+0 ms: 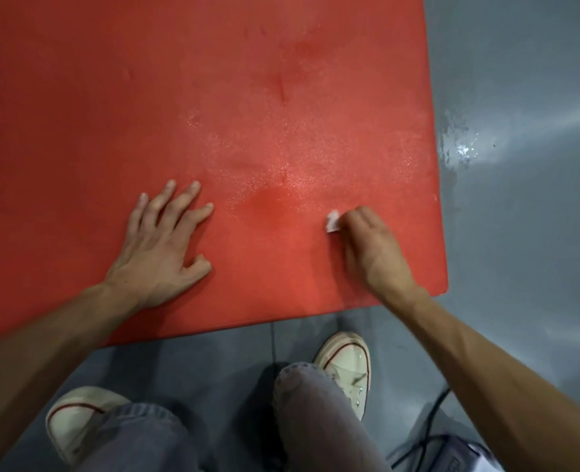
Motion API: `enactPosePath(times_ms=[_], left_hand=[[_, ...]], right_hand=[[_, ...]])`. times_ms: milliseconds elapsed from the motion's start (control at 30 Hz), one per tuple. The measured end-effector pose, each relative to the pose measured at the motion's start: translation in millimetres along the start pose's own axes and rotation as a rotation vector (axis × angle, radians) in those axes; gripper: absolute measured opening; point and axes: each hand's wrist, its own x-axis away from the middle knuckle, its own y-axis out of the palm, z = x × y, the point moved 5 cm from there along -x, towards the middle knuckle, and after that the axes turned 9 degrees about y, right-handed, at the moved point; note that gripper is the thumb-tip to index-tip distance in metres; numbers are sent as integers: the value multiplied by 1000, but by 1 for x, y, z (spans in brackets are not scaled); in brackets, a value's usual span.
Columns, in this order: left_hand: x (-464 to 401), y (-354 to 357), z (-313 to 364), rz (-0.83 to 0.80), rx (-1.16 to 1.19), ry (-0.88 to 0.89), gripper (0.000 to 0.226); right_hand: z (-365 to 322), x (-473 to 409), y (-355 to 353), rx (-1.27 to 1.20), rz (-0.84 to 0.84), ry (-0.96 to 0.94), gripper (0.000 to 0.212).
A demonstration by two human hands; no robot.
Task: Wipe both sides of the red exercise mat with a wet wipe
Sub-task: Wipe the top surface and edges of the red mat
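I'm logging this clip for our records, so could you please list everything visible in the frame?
exercise mat: one, red, flat on the floor, filling the upper left; its middle glistens with damp streaks.
wet wipe: one, white, bunched on the mat near its right edge, gripped by the right hand.
floor: grey, glossy, with a wet patch beside the mat's right edge.
cable: one, black, lower right on the floor.
object: one, pale, lower right corner, cut off by the frame; cannot identify.
shoes: two, white with a red stripe, bottom.
trousers: grey, bottom centre.
left hand: fingers spread, pressing flat on the mat.
right hand: curled round the wipe.
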Motion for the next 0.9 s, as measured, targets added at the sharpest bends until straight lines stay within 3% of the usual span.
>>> enactPosePath(times_ms=[100, 133, 200, 300, 367, 500, 667, 767, 900], left_hand=[[-1, 2, 2, -8, 2, -16, 82], [-2, 3, 2, -9, 3, -26, 83], [-2, 3, 3, -5, 3, -34, 83], [-2, 2, 2, 4, 14, -22, 82], [-1, 1, 1, 9, 21, -11, 81], [-1, 2, 0, -1, 19, -17, 80], [-1, 0, -1, 19, 21, -13, 80], [-1, 1, -3, 12, 43, -10, 80], [-3, -3, -1, 30, 76, -44, 77]], right_hand=[[61, -17, -46, -35, 288, 426, 7], [62, -17, -47, -57, 328, 492, 9], [29, -14, -24, -102, 262, 387, 12], [-35, 4, 22, -90, -58, 33, 11], [-30, 4, 20, -14, -106, -86, 9], [46, -24, -41, -60, 206, 290, 10], [47, -23, -56, 8, 194, 300, 5], [58, -21, -68, -228, 265, 528, 10], [37, -13, -57, -823, 114, 729, 11]])
